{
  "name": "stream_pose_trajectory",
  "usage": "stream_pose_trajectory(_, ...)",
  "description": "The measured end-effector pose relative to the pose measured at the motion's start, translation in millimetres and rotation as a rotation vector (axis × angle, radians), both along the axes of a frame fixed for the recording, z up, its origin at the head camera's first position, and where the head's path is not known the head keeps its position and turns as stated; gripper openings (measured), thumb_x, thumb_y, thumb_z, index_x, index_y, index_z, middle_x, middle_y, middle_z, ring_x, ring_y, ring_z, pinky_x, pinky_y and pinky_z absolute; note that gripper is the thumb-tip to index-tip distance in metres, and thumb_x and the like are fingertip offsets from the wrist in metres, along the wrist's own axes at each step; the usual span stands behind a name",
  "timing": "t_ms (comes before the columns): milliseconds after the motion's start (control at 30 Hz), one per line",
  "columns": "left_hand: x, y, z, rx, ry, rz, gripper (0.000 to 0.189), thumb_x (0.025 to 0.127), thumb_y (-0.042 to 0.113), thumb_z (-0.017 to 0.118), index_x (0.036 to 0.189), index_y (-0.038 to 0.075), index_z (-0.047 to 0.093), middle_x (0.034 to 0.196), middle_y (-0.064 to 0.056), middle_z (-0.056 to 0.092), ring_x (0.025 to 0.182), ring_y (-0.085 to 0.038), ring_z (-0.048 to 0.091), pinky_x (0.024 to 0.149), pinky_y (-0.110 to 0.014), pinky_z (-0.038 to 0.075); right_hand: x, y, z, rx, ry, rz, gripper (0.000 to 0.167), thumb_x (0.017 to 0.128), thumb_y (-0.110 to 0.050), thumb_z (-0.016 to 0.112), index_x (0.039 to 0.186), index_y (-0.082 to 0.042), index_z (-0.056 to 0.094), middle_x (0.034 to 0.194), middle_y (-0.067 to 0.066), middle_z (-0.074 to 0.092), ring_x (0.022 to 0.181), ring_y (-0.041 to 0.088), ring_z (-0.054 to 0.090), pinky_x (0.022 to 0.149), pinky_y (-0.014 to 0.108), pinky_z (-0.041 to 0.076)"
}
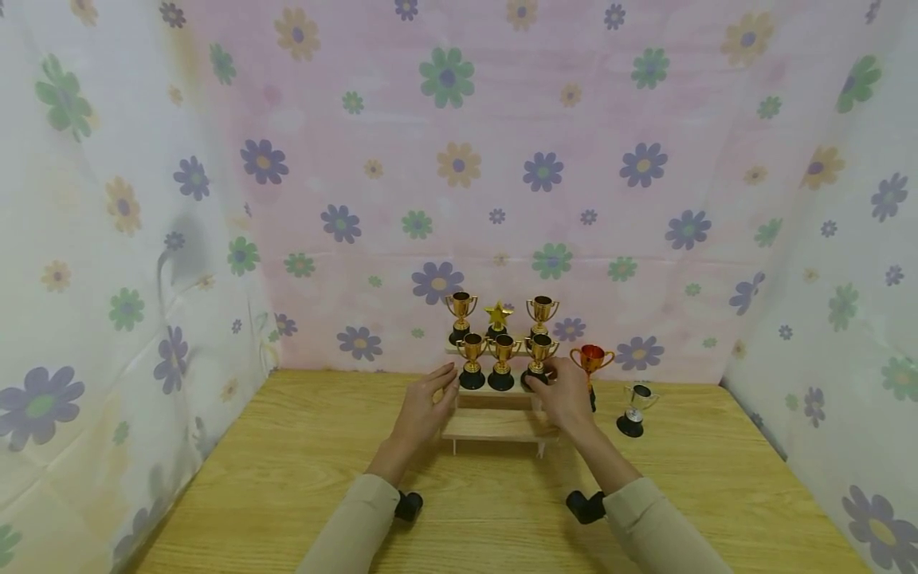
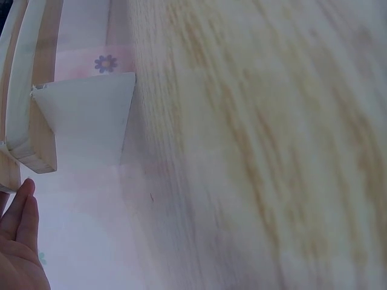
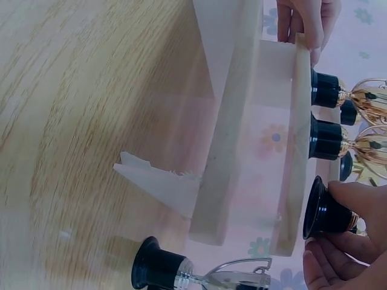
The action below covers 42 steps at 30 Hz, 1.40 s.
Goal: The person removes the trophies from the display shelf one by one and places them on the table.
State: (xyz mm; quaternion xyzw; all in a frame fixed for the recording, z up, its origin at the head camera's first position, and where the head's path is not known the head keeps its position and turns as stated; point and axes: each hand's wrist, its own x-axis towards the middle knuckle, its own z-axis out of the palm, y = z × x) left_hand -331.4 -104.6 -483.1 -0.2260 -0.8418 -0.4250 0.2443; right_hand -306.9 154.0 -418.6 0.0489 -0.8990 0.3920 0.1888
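Observation:
My right hand [image 1: 566, 395] pinches the black base of a gold trophy cup [image 3: 320, 208] between thumb and fingers. This cup is at the right end of the stepped stand's middle shelf [image 1: 491, 392], slightly tilted in the right wrist view; I cannot tell whether its base fully rests there. My left hand [image 1: 423, 406] touches the shelf's left end with fairly straight fingers. Two gold cups, one on the left [image 1: 472, 360] and one in the middle [image 1: 504, 359], stand upright on the same shelf. Behind them, the top shelf bears two more gold cups and a gold star trophy [image 1: 498, 315].
The stand's lowest wooden step [image 1: 495, 425] holds nothing. Right of the stand, a red-and-gold cup [image 1: 592, 363] and a silver cup [image 1: 633, 414] stand on the wooden table [image 1: 301, 478]. Flowered cloth [image 1: 373, 96] encloses the back and sides.

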Motion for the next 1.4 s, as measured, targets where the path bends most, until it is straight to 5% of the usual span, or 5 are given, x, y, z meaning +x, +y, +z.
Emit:
stream_pose_trajectory(267, -2.1, 0.3, -1.3, 0.0, 0.023, 0.006, 0.033, 0.103, 0.014, 0.064, 0.129, -0.005, 0.068, 0.139, -0.016, 0.063, 0.13, -0.033, 0.059, 0.106, -0.049, 0.049, 7.4, 5.5, 6.5, 0.024, -0.005, 0.04, 0.032, 0.091, -0.019, 0.079, 0.113, 0.003, 0.072, 0.106, 0.017, 0.071, 0.099, 0.036, 0.066, 0.083, 0.051, 0.055)
stream_pose_trajectory(1033, -1.6, -0.4, 0.6, 0.0, 0.0, -0.013, 0.036, 0.104, 0.018, 0.062, 0.13, -0.007, 0.067, 0.141, -0.016, 0.061, 0.133, -0.033, 0.057, 0.109, -0.049, 0.047, 32.8, 20.9, 17.1, 0.034, -0.009, 0.076, 0.033, 0.091, -0.018, 0.079, 0.114, 0.003, 0.07, 0.107, 0.017, 0.07, 0.099, 0.036, 0.066, 0.082, 0.05, 0.056)
stream_pose_trajectory(1400, -4.9, -1.2, -2.0, -0.005, -0.029, -0.006, 0.037, 0.105, 0.022, 0.061, 0.131, -0.004, 0.067, 0.142, -0.015, 0.061, 0.134, -0.031, 0.056, 0.109, -0.047, 0.046, 42.9, 34.2, 20.2, 0.067, -0.049, 0.077, 0.031, 0.093, -0.021, 0.077, 0.113, 0.002, 0.07, 0.103, 0.015, 0.069, 0.087, 0.027, 0.063, 0.071, 0.04, 0.054)
